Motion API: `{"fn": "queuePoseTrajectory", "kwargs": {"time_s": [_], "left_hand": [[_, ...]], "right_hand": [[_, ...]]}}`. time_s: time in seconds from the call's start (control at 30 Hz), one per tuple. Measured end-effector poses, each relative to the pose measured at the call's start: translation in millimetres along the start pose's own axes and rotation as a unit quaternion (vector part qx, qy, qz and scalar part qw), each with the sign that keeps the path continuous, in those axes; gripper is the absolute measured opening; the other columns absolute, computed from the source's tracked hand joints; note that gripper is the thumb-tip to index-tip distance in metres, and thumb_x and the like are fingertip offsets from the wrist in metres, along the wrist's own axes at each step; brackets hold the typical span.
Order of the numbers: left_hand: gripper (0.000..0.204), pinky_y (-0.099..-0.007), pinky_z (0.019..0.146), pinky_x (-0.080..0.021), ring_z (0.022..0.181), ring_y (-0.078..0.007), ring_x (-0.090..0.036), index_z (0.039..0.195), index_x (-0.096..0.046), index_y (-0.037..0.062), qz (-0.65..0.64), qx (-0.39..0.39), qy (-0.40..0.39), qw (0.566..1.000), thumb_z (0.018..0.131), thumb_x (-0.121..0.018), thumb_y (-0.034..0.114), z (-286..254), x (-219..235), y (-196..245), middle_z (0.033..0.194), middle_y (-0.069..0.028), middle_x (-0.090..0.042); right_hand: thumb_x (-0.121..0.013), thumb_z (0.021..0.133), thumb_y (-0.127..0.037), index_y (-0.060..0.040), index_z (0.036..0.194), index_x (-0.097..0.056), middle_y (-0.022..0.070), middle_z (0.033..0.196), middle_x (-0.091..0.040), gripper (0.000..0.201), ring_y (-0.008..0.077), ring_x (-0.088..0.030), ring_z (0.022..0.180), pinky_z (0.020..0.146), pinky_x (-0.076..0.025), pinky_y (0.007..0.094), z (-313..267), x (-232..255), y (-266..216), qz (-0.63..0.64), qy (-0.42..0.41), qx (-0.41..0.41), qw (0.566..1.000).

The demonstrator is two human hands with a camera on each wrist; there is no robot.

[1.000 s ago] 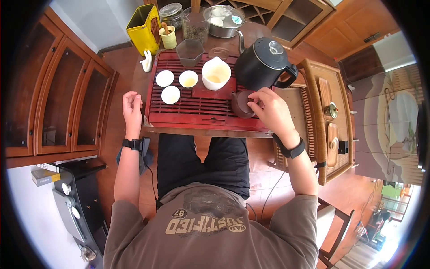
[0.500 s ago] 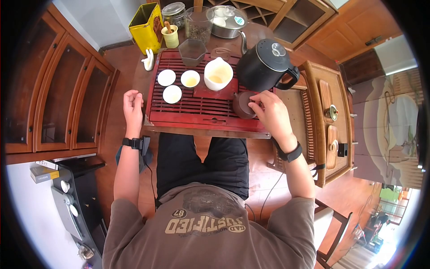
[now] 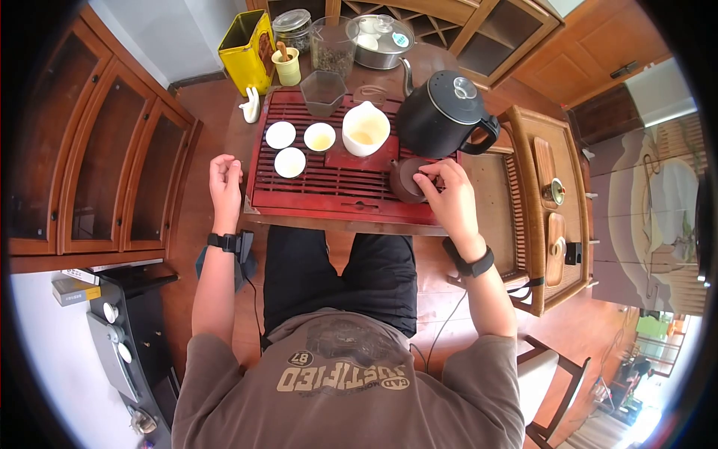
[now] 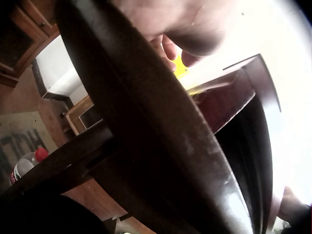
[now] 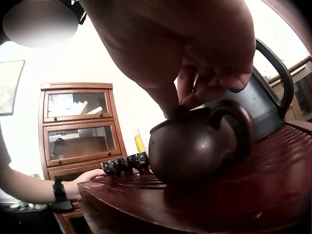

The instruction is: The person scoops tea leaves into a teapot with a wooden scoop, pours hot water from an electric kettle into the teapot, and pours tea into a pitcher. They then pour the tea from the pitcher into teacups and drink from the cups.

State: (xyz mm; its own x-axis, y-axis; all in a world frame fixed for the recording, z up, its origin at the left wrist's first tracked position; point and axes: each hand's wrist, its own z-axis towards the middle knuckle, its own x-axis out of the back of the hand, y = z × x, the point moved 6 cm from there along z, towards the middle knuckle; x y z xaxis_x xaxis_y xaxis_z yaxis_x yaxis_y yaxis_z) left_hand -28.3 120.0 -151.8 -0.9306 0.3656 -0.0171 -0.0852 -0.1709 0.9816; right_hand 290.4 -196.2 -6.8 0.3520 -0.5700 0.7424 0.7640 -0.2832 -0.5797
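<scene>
A dark brown clay teapot (image 3: 409, 179) stands at the front right of the red slatted tea tray (image 3: 321, 210). My right hand (image 3: 451, 196) is over it, thumb and fingertips pinching the knob of its lid (image 5: 183, 110). In the right wrist view the lid sits at the pot's mouth, and the handle (image 5: 239, 122) is free of the hand. My left hand (image 3: 225, 187) rests at the tray's left edge, fingers loosely curled and holding nothing. Near the tray's middle are a white pitcher (image 3: 366, 129) with some pale tea and small white cups, one cup (image 3: 320, 137) holding yellowish tea.
Just behind the teapot stands a black electric kettle (image 3: 441, 112). A hexagonal clear vessel (image 3: 323, 93) sits at the tray's back. Further back are a yellow tin (image 3: 247, 54), a glass jar (image 3: 292, 30) and a lidded steel pot (image 3: 380, 45). A white figurine (image 3: 250, 105) stands left of the tray.
The right forearm has swung slightly inward while its fingers stay on the teapot lid's knob. The left hand stays beside the tray. The head view has shifted a little.
</scene>
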Motion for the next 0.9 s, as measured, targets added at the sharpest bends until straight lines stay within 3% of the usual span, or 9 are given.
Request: {"fn": "queuePoseTrajectory", "kwargs": {"time_s": [0.23, 0.37, 0.43, 0.47, 0.53, 0.6, 0.73, 0.8, 0.9], "left_hand": [[0.01, -0.0241, 0.072, -0.044, 0.079, -0.0083, -0.051, 0.117, -0.055, 0.0073, 0.003, 0.001, -0.001, 1.0, 0.107, -0.057, 0.008, 0.1, -0.8, 0.1, 0.091, 0.0001, -0.055], [0.012, -0.0231, 0.071, -0.045, 0.081, -0.0068, -0.054, 0.118, -0.056, 0.0072, 0.003, -0.003, -0.005, 1.0, 0.106, -0.06, 0.009, 1.0, 2.1, -3.0, 0.095, 0.0012, -0.059], [0.012, -0.0233, 0.071, -0.045, 0.081, -0.0069, -0.054, 0.118, -0.056, 0.0071, 0.006, -0.003, -0.004, 1.0, 0.106, -0.06, 0.009, 1.5, 2.3, -3.3, 0.095, 0.0011, -0.059], [0.012, -0.0233, 0.071, -0.045, 0.081, -0.0069, -0.054, 0.118, -0.056, 0.0071, 0.006, -0.004, -0.005, 1.0, 0.106, -0.06, 0.009, 2.0, 2.0, -2.8, 0.095, 0.0011, -0.059], [0.012, -0.0234, 0.072, -0.045, 0.081, -0.007, -0.054, 0.117, -0.056, 0.007, 0.006, -0.001, -0.006, 1.0, 0.106, -0.06, 0.009, 1.6, 1.9, -2.8, 0.096, 0.0011, -0.059], [0.012, -0.0235, 0.072, -0.045, 0.081, -0.007, -0.054, 0.117, -0.056, 0.007, 0.006, -0.001, -0.007, 1.0, 0.106, -0.06, 0.01, 0.6, 1.8, -2.6, 0.096, 0.001, -0.059], [0.012, -0.0235, 0.072, -0.045, 0.081, -0.0071, -0.054, 0.117, -0.056, 0.007, 0.007, 0.0, -0.009, 1.0, 0.106, -0.06, 0.01, 1.2, 0.4, -0.4, 0.096, 0.001, -0.059], [0.01, -0.0239, 0.072, -0.044, 0.08, -0.0079, -0.052, 0.116, -0.056, 0.007, 0.009, 0.002, -0.003, 1.0, 0.106, -0.059, 0.009, -0.3, -1.6, 2.4, 0.093, 0.0007, -0.057], [0.009, -0.0243, 0.072, -0.044, 0.079, -0.0087, -0.052, 0.115, -0.056, 0.0072, 0.016, 0.007, 0.005, 1.0, 0.107, -0.058, 0.009, -0.8, -2.6, 5.6, 0.09, 0.0003, -0.055]], "right_hand": [[-0.08, 0.088, -0.014, -0.0015, 0.098, -0.075, 0.0091, 0.093, -0.069, 0.017, 0.0272, -0.064, 0.084, 0.074, -0.053, 0.0377, -1.5, -1.7, 1.6, 0.016, 0.009, 0.004, 1.0], [-0.072, 0.098, -0.017, -0.0005, 0.102, -0.075, 0.0067, 0.094, -0.07, 0.017, 0.0194, -0.064, 0.084, 0.076, -0.052, 0.0323, -4.7, 3.3, 13.7, 0.123, 0.024, -0.056, 0.991], [-0.061, 0.108, -0.022, -0.0008, 0.105, -0.074, 0.0003, 0.086, -0.069, 0.026, 0.0092, -0.058, 0.074, 0.069, -0.048, 0.0259, -8.8, 2.8, 33.3, 0.272, 0.065, -0.152, 0.948], [-0.057, 0.111, -0.026, -0.0039, 0.1, -0.068, -0.0066, 0.077, -0.056, 0.027, 0.0013, -0.046, 0.07, 0.063, -0.037, 0.0199, -13.7, 6.5, 42.7, 0.295, 0.06, -0.228, 0.926], [-0.056, 0.111, -0.029, -0.0091, 0.09, -0.061, -0.01, 0.072, -0.047, 0.03, -0.0001, -0.036, 0.063, 0.057, -0.028, 0.0196, -20.0, 6.9, 59.0, 0.424, 0.092, -0.286, 0.854], [-0.054, 0.112, -0.031, -0.0117, 0.085, -0.056, -0.0108, 0.066, -0.039, 0.033, 0.0017, -0.033, 0.058, 0.053, -0.027, 0.0217, -22.8, 10.6, 61.5, 0.432, 0.112, -0.302, 0.842], [-0.051, 0.113, -0.03, -0.0082, 0.089, -0.061, -0.0088, 0.06, -0.04, 0.034, 0.0021, -0.032, 0.052, 0.048, -0.027, 0.0234, -32.1, 12.5, 71.2, 0.372, 0.045, -0.306, 0.875], [-0.051, 0.112, -0.026, -0.0035, 0.099, -0.064, -0.0053, 0.061, -0.049, 0.029, 0.0032, -0.039, 0.051, 0.047, -0.031, 0.0232, -31.6, 11.3, 66.3, 0.301, -0.008, -0.261, 0.917], [-0.051, 0.111, -0.024, -0.0003, 0.111, -0.064, 0.0005, 0.066, -0.059, 0.027, 0.005, -0.046, 0.051, 0.048, -0.036, 0.0228, -39.9, 7.3, 59.6, 0.282, -0.107, -0.314, 0.9]]}}
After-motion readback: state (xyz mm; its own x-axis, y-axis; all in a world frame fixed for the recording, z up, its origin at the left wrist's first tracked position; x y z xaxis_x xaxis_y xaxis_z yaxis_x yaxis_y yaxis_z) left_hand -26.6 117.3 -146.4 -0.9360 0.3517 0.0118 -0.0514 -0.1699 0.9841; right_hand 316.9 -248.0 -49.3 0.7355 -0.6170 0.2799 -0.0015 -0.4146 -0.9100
